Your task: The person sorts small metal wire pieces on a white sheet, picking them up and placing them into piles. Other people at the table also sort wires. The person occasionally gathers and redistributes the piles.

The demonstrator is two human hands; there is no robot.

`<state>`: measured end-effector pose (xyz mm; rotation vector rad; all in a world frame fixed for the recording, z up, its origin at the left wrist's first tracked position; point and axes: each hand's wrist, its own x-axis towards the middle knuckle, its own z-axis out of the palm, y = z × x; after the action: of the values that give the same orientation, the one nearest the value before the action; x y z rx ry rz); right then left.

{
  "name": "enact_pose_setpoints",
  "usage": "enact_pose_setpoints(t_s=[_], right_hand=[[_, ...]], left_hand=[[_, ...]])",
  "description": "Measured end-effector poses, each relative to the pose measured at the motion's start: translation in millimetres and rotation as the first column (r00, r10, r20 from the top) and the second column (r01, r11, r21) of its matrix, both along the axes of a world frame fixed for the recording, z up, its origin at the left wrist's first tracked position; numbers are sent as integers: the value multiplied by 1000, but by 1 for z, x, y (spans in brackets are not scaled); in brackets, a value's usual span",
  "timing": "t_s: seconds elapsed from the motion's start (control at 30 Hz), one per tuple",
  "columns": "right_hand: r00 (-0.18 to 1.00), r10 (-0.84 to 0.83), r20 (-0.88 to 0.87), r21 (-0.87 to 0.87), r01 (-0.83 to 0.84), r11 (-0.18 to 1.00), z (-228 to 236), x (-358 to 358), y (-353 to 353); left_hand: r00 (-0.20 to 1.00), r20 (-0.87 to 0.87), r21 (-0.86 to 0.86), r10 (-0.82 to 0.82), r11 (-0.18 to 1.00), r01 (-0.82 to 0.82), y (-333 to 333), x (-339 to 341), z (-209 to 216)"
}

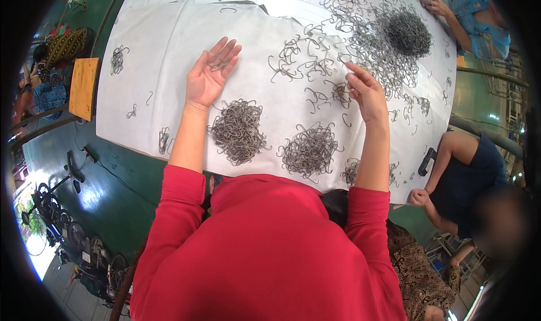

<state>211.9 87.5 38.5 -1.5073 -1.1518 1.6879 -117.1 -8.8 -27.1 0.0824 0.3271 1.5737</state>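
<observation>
My left hand (209,78) is turned palm up over the white table covering, fingers slightly curled, with a few thin grey wire hooks (217,67) lying across them. Thumb and fingers of my right hand (366,93) come together in a pinch at a single wire hook (342,58), above the scattered hooks. Between my forearms sit two dense heaps of bent wire hooks, a larger left heap (239,131) and a right heap (309,151). Loose wire hooks (307,56) spread across the covering between my hands.
A big dark mound of hooks (407,32) lies at the far right, near a co-worker's hand (437,6). Another person's fist (418,197) rests at the right table edge beside a black object (427,162). Small hook clusters (117,60) lie at left. An orange-yellow board (84,89) stands beyond the left edge.
</observation>
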Motion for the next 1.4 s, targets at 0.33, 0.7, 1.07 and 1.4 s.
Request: enact_pose_setpoints(t_s=[0.33, 0.7, 1.07, 1.4], right_hand=[[726, 438, 530, -175, -412, 894, 21, 96, -66], [639, 305, 706, -28, -405, 914, 35, 86, -90], [785, 376, 492, 96, -478, 873, -2, 33, -11], [895, 444, 43, -122, -436, 892, -8, 1, -21]], left_hand=[[998, -52, -29, 20, 999, -22, -1, 1, 4], [999, -53, -7, 10, 1000, -11, 0, 1, 1], [998, 45, 67, -45, 997, 42, 2, -2, -5], [999, 33, 51, -36, 998, 34, 2, -2, -5]])
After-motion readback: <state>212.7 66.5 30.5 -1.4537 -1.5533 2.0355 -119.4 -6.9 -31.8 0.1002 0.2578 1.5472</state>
